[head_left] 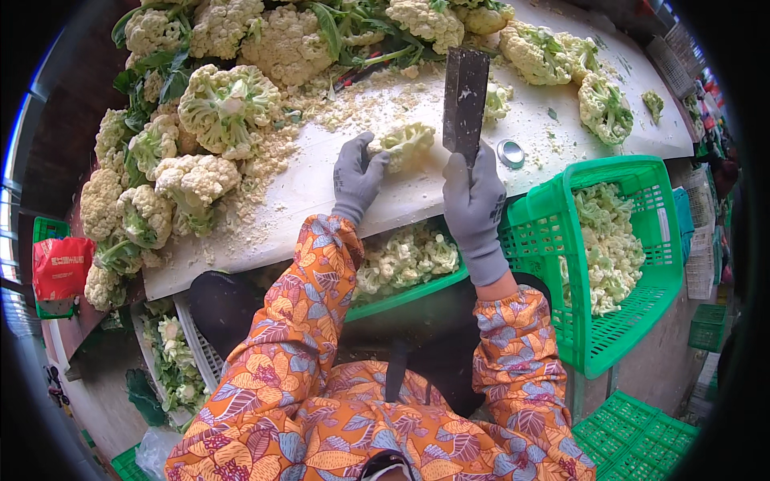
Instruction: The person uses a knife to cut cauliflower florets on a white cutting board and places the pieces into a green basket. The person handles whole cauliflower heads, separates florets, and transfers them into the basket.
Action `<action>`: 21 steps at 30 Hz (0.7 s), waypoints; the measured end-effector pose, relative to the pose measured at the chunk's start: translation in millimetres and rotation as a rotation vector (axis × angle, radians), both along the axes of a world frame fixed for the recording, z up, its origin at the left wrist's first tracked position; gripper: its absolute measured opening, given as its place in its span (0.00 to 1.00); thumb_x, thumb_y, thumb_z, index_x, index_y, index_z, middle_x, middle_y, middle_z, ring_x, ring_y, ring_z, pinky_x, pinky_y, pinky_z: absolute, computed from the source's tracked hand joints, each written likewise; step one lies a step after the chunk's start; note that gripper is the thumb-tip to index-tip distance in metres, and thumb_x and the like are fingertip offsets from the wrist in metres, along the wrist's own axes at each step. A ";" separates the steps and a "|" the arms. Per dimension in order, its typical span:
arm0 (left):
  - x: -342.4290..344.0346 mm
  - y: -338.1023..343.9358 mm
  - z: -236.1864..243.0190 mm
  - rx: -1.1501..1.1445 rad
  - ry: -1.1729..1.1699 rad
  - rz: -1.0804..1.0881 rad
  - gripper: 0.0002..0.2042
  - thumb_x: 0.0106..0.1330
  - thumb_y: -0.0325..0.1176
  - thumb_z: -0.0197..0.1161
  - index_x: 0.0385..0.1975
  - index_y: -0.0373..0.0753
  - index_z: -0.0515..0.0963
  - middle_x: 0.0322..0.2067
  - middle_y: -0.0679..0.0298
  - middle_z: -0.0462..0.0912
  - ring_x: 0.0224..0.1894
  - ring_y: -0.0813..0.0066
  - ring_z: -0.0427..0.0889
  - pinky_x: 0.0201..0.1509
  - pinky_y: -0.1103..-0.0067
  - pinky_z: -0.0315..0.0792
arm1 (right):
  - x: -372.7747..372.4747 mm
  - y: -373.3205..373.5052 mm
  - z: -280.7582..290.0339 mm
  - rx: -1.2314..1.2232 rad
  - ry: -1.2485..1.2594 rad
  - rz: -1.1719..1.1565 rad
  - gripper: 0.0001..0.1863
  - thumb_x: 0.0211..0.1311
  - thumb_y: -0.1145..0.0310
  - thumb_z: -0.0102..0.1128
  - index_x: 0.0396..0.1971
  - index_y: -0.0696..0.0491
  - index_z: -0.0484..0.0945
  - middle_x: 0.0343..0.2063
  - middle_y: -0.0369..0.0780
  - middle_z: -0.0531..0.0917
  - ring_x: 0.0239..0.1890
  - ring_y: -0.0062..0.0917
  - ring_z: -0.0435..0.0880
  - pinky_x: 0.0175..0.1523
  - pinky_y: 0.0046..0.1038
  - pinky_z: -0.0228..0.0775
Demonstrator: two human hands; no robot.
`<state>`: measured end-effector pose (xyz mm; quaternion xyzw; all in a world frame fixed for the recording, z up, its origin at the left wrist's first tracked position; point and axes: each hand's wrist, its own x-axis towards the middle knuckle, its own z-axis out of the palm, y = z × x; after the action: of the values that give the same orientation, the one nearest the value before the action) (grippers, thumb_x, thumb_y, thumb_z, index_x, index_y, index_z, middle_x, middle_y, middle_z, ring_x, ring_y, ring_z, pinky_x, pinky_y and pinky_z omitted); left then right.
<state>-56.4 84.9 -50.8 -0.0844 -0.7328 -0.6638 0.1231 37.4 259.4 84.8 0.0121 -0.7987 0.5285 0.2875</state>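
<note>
My left hand (pixel 355 176), in a grey glove, presses on a small piece of cauliflower (pixel 407 145) lying on the white cutting board (pixel 321 188). My right hand (pixel 475 204), also gloved, grips the handle of a dark cleaver (pixel 464 100) whose blade stands upright just right of that piece. Whole cauliflower heads (pixel 227 108) with green leaves are heaped along the board's left and far sides. Crumbs of cauliflower are scattered over the board.
A green basket (pixel 618 321) of cut florets stands tilted at the right. Another green basket (pixel 405 295) with florets sits under the board's near edge. A small round lid (pixel 510 152) lies on the board. A red bag (pixel 60 266) hangs at far left. A white crate (pixel 196 353) of trimmings sits below.
</note>
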 end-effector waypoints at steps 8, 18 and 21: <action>-6.2 -1.6 -7.0 -0.258 0.066 0.073 0.15 0.67 0.26 0.57 0.52 0.29 0.71 0.37 0.57 0.85 0.40 0.72 0.87 0.46 0.77 0.79 | -22.1 5.1 -59.2 0.039 -0.565 0.188 0.10 0.68 0.64 0.52 0.40 0.56 0.70 0.24 0.46 0.81 0.22 0.35 0.81 0.30 0.39 0.73; 4.3 3.5 18.7 -0.277 0.006 0.143 0.13 0.60 0.36 0.68 0.37 0.34 0.75 0.24 0.66 0.78 0.26 0.79 0.74 0.31 0.79 0.73 | -41.3 3.6 -71.6 0.343 -0.351 0.058 0.09 0.67 0.65 0.50 0.39 0.54 0.74 0.23 0.46 0.81 0.26 0.42 0.83 0.35 0.40 0.76; 5.8 2.0 19.9 -0.284 -0.010 0.156 0.14 0.60 0.37 0.69 0.35 0.34 0.76 0.21 0.68 0.75 0.23 0.81 0.70 0.29 0.80 0.70 | -40.1 6.0 -44.6 -0.099 -0.653 0.111 0.09 0.67 0.66 0.51 0.39 0.55 0.75 0.23 0.49 0.81 0.29 0.47 0.83 0.37 0.42 0.75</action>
<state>-50.6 86.9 -30.9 -0.0405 -0.8244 -0.5422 0.1575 -2.7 265.4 40.2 -0.1287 -0.8201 0.5574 -0.0127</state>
